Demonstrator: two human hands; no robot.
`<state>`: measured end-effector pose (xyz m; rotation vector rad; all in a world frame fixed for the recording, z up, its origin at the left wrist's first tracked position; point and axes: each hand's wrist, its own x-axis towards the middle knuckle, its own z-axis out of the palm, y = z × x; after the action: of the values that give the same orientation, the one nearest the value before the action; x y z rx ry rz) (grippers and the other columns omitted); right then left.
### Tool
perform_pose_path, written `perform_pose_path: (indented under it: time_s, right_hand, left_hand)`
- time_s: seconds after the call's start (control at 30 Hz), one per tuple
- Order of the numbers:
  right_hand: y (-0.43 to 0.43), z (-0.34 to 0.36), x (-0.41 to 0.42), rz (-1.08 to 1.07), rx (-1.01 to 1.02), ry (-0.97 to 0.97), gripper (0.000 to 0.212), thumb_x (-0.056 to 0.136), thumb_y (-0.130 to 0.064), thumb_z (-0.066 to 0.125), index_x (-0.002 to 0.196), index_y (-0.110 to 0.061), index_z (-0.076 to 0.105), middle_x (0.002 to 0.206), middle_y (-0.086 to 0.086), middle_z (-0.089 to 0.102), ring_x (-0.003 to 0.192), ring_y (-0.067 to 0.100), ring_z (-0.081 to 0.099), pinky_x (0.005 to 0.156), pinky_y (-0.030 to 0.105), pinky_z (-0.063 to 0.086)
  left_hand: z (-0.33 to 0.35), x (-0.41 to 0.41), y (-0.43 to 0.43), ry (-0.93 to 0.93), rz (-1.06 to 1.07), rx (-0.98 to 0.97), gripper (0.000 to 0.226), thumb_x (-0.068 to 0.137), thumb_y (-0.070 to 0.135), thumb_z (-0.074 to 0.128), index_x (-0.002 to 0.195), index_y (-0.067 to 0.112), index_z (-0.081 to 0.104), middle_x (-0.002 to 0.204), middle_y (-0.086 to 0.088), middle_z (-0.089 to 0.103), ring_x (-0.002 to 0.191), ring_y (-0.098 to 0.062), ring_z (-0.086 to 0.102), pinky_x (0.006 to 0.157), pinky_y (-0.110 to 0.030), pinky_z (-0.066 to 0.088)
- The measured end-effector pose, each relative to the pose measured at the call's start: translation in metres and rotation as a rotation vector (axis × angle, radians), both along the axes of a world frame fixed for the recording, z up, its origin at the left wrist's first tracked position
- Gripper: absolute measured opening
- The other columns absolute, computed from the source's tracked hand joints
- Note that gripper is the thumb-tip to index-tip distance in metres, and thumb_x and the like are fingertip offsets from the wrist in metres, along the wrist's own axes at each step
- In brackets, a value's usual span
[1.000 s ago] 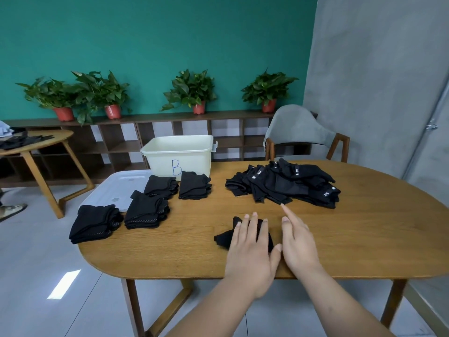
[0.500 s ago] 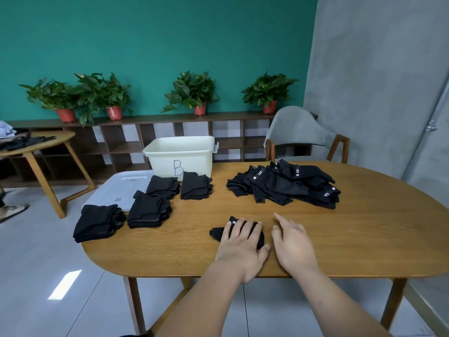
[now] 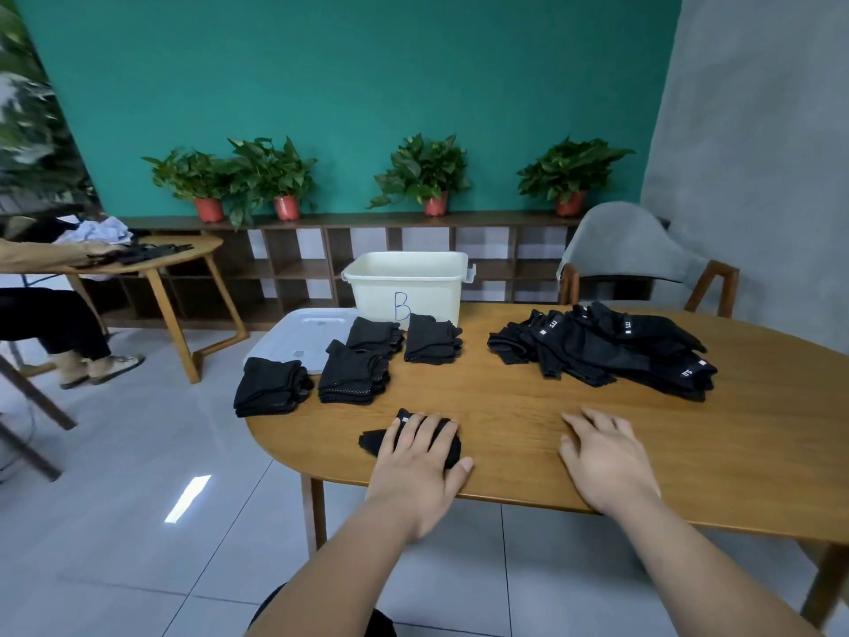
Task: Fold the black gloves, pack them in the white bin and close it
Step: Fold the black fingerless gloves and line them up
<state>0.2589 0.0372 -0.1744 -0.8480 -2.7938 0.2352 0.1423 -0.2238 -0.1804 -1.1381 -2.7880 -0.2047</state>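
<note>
The left hand (image 3: 420, 457) lies flat on a black glove (image 3: 373, 441) near the table's (image 3: 505, 406) near edge. Its fingers are straight and slightly spread, pressing the fabric down rather than gripping it. The glove is a small, compact dark bundle. Its left end pokes out from under the hand, and a tiny white tag shows at its far edge.

The right hand (image 3: 606, 457) rests palm down on bare wood to the right, well apart from the glove. Its fingers are loosely spread and it holds nothing.

Farther off on the left side are four folded stacks of black gloves (image 3: 351, 374), each a neat squarish pile with layered edges. A dotted texture shows on the front of one.

On the far right, the unfolded pile (image 3: 611, 351) sprawls loosely, with long dark cuffs fanned out and small white labels on several.

The white bin (image 3: 406, 287) stands open at the table's far edge, with a blue "B" on its near wall. Its lid (image 3: 298, 333) lies flat just left of it, with the folded stacks along its near and right edges.
</note>
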Motion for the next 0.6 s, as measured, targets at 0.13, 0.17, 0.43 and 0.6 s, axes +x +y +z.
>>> perform_pose_path:
  time_s: [0.13,0.17,0.43,0.6]
  right_hand:
    - [-0.001,0.0,0.0,0.005,-0.005,-0.012,0.056,0.107,-0.052,0.027,0.159,-0.034,0.04,0.166,-0.004,0.034,0.152,0.022,0.022,0.122,0.043,0.032]
    - [-0.001,0.0,0.0,0.003,-0.007,-0.015,0.056,0.107,-0.052,0.027,0.159,-0.034,0.04,0.166,-0.004,0.034,0.152,0.023,0.022,0.122,0.043,0.032]
    - [-0.001,-0.001,-0.002,0.003,-0.004,-0.023,0.056,0.107,-0.053,0.027,0.16,-0.035,0.038,0.166,-0.006,0.033,0.152,0.022,0.02,0.122,0.042,0.032]
    - [0.0,-0.002,-0.002,0.006,0.007,-0.021,0.057,0.107,-0.053,0.027,0.16,-0.035,0.038,0.166,-0.005,0.033,0.151,0.022,0.022,0.122,0.042,0.033]
  left_hand:
    - [0.0,-0.016,-0.035,0.013,0.035,-0.001,0.07,0.105,0.069,0.003,0.167,0.036,0.01,0.174,0.011,0.012,0.161,-0.015,-0.003,0.131,-0.045,-0.006]
    - [-0.001,-0.021,-0.044,0.021,0.04,-0.002,0.071,0.105,0.07,0.002,0.167,0.036,0.011,0.173,0.011,0.013,0.161,-0.015,-0.002,0.131,-0.045,-0.005]
    - [-0.003,-0.063,-0.093,0.05,0.078,0.012,0.08,0.099,0.075,-0.004,0.166,0.038,0.019,0.17,0.013,0.022,0.16,-0.014,0.007,0.132,-0.044,-0.003]
    - [-0.002,-0.075,-0.102,0.039,0.084,0.01,0.082,0.098,0.076,-0.005,0.166,0.038,0.017,0.171,0.012,0.02,0.161,-0.014,0.005,0.132,-0.044,-0.003]
